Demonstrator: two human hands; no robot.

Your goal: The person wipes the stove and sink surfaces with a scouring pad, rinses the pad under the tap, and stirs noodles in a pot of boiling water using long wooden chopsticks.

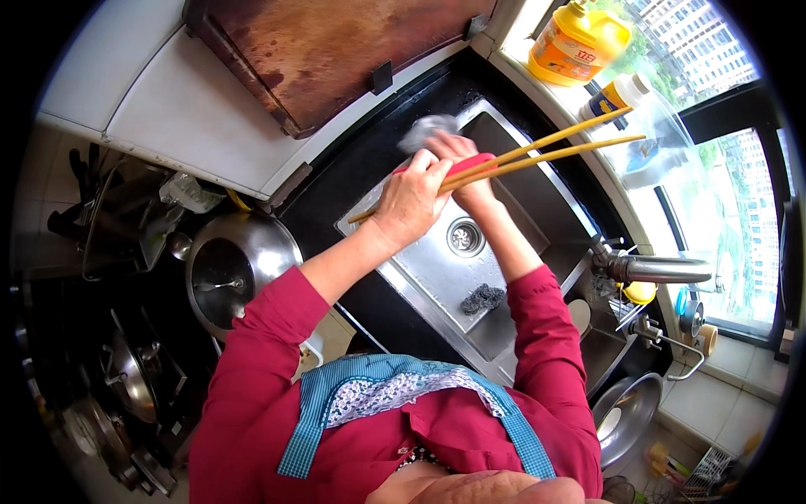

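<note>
My left hand [409,195] grips a pair of long wooden chopsticks [541,153] and seems to have hold of a red cloth or lid-like thing [482,162] too. The chopsticks slant over the sink towards the window. Just beyond, my right hand [463,157] is blurred and partly hidden behind the chopsticks; its grip is unclear. A blurred, shiny greyish thing [427,131] lies by its fingertips at the sink's far edge. Below both hands is the steel sink [428,258] with its drain [466,237]. A dark scouring pad [483,298] rests in it.
A wooden cutting board [352,50] leans at the back. On the windowsill stand a yellow detergent jug [576,47] and a white bottle [617,96]. A steel faucet [655,269] juts in at right. A lidded pot [242,274] sits left, and a metal bowl [633,416] lower right.
</note>
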